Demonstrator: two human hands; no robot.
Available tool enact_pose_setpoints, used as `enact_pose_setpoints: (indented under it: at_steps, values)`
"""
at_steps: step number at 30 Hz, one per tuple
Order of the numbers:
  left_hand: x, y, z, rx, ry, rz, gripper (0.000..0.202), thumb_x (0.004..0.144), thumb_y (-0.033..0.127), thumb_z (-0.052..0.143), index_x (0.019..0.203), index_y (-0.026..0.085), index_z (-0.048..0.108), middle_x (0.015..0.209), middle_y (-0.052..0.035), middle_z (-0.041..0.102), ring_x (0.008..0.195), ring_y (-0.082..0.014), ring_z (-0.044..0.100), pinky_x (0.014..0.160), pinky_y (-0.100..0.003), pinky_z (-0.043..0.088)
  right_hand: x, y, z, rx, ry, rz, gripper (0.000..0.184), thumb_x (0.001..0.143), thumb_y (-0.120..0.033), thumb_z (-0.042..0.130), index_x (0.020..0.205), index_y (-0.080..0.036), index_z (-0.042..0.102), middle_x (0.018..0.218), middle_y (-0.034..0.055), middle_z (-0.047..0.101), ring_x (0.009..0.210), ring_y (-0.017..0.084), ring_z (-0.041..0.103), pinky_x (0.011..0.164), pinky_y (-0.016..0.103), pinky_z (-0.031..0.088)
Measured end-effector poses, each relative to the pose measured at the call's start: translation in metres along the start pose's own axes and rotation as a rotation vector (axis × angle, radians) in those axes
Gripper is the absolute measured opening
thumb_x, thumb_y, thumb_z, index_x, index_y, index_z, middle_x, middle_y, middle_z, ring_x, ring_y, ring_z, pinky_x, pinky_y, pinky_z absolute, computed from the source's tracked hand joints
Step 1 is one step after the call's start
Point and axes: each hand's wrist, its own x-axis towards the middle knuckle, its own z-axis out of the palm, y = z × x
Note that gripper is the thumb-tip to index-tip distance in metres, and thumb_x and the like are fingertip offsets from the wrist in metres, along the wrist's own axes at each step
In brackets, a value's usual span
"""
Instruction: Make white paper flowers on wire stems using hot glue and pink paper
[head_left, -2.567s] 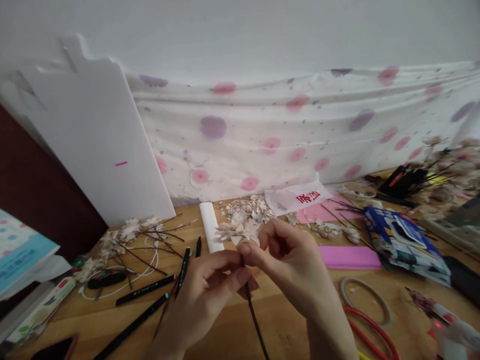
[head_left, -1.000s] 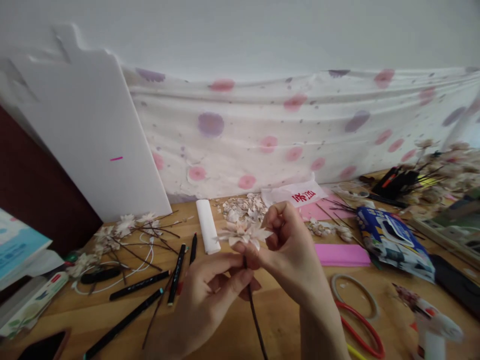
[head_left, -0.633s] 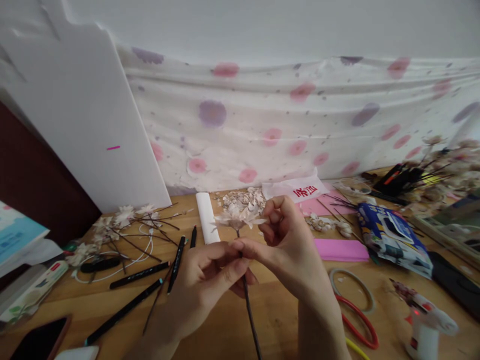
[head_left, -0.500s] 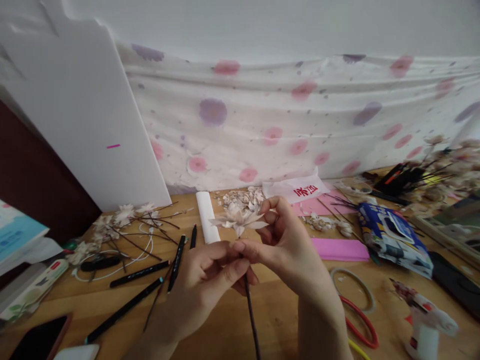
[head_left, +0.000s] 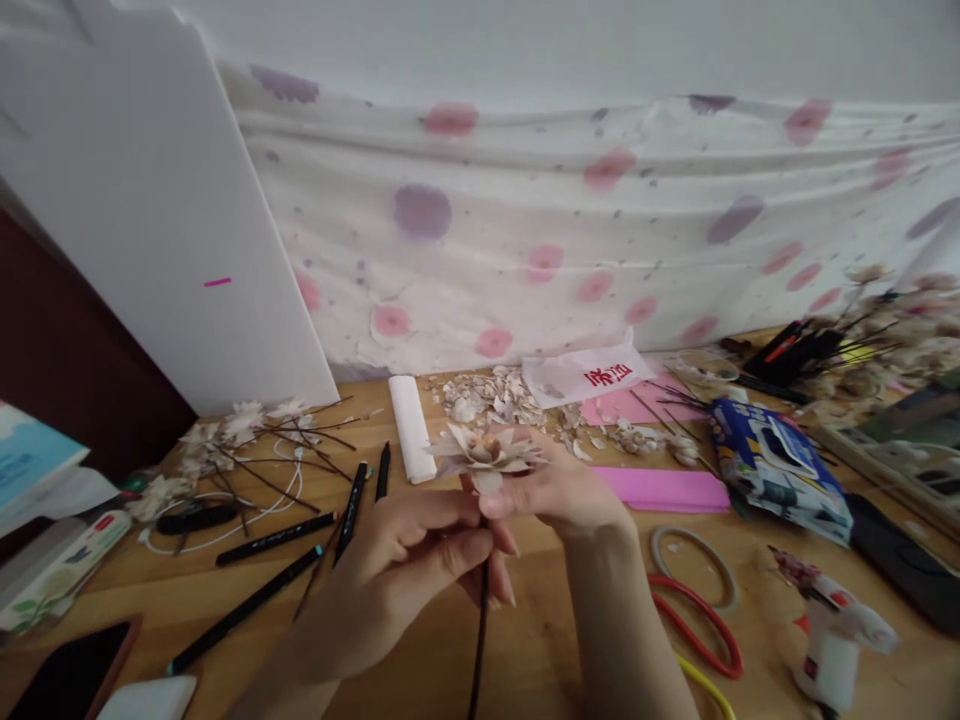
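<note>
The left hand (head_left: pixel 401 590) and right hand (head_left: pixel 559 490) are together, both clamped on a thin dark-brown stem (head_left: pixel 478 640), its long axis near upright and running down below them. A cream-pink artificial flower head (head_left: pixel 486 452) tops the stem above the hands, nearest the right hand's fingers, over a light wooden desk (head_left: pixel 540 640).

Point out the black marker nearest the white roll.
The black marker just left of the white roll; the other three black markers lie farther left.
</note>
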Motion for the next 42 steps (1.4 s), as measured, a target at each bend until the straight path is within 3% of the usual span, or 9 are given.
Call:
enact_pose_setpoints:
  at_steps: [6,13,18,24,27,31,35,38,42]
  values:
    - [0.000,0.003,-0.004,-0.125,-0.081,-0.039,0.020,0.091,0.037,0.076,0.085,0.018,0.080,0.070,-0.0016,0.077,0.064,-0.0105,0.071,0.065,-0.018,0.056,0.006,0.007,0.002,0.101,0.095,0.065,0.044,0.053,-0.045,0.098,0.075,-0.019,0.070,0.061,-0.0053,0.065,0.051,0.008,0.053,0.050,0.019,0.037]
    - [0.007,-0.002,-0.008,-0.272,-0.185,-0.080,0.016,0.088,0.036,0.079,0.086,0.020,0.082,0.067,-0.0022,0.076,0.057,-0.0111,0.069,0.061,-0.021,0.057,0.002,0.000,0.000,0.139,0.208,0.070,0.047,0.040,-0.033,0.103,0.077,-0.023,0.075,0.063,-0.0069,0.061,0.052,0.008,0.047,0.049,0.019,0.033]
    - [0.006,-0.001,-0.006,-0.242,-0.069,-0.039,0.020,0.085,0.039,0.081,0.086,0.020,0.082,0.065,-0.0020,0.075,0.057,-0.0109,0.069,0.059,-0.019,0.054,0.001,-0.002,-0.001,0.119,0.230,-0.028,0.039,0.050,-0.033,0.101,0.079,-0.025,0.075,0.059,-0.0087,0.049,0.050,0.007,0.037,0.047,0.019,0.029]
    - [0.006,-0.002,-0.009,-0.228,-0.059,0.072,0.017,0.090,0.038,0.076,0.094,0.022,0.083,0.068,-0.0009,0.076,0.062,-0.0100,0.070,0.063,-0.018,0.054,0.002,-0.005,-0.003,0.072,0.252,-0.049,0.043,0.052,-0.032,0.100,0.086,-0.023,0.074,0.081,-0.0024,0.064,0.061,0.008,0.047,0.051,0.018,0.034]
    - [0.008,-0.001,-0.010,-0.143,0.025,0.119,0.020,0.092,0.039,0.074,0.098,0.022,0.083,0.070,-0.0007,0.076,0.065,-0.0101,0.069,0.066,-0.018,0.053,-0.003,-0.006,-0.006,0.029,0.339,-0.080,0.037,0.058,-0.038,0.098,0.078,-0.022,0.072,0.072,-0.0046,0.059,0.053,0.006,0.038,0.048,0.018,0.029]
    - [0.008,0.000,-0.009,-0.028,0.163,0.171,0.019,0.093,0.038,0.073,0.099,0.022,0.082,0.072,-0.0001,0.075,0.066,-0.0104,0.068,0.067,-0.019,0.054,-0.013,-0.011,-0.006,-0.093,0.515,-0.205,0.034,0.071,-0.051,0.089,0.067,-0.021,0.073,0.059,-0.0051,0.052,0.048,0.007,0.033,0.046,0.022,0.026]
    - [0.007,-0.003,-0.006,0.023,0.229,0.175,0.020,0.093,0.039,0.072,0.099,0.021,0.081,0.073,-0.0006,0.074,0.064,-0.0113,0.068,0.064,-0.021,0.056,-0.019,-0.016,0.006,-0.404,0.567,-0.193,0.030,0.090,-0.052,0.072,0.082,-0.024,0.081,0.070,0.0011,0.064,0.055,0.011,0.044,0.051,0.025,0.036]
    - [0.007,-0.006,-0.003,0.148,0.296,0.220,0.022,0.094,0.039,0.070,0.098,0.019,0.080,0.072,-0.0015,0.074,0.064,-0.0131,0.068,0.062,-0.022,0.056,-0.018,-0.015,0.021,-0.474,0.570,-0.181,0.026,0.084,-0.049,0.078,0.090,-0.024,0.078,0.077,0.0016,0.067,0.062,0.013,0.050,0.058,0.028,0.042]
    - [0.008,-0.010,0.000,0.448,0.398,0.344,0.020,0.096,0.033,0.065,0.091,0.020,0.079,0.073,-0.0018,0.073,0.065,-0.0145,0.067,0.060,-0.022,0.055,-0.012,-0.009,0.035,-0.560,0.712,-0.181,0.021,0.075,-0.035,0.084,0.073,-0.021,0.068,0.065,-0.0035,0.052,0.060,0.012,0.042,0.056,0.027,0.035]
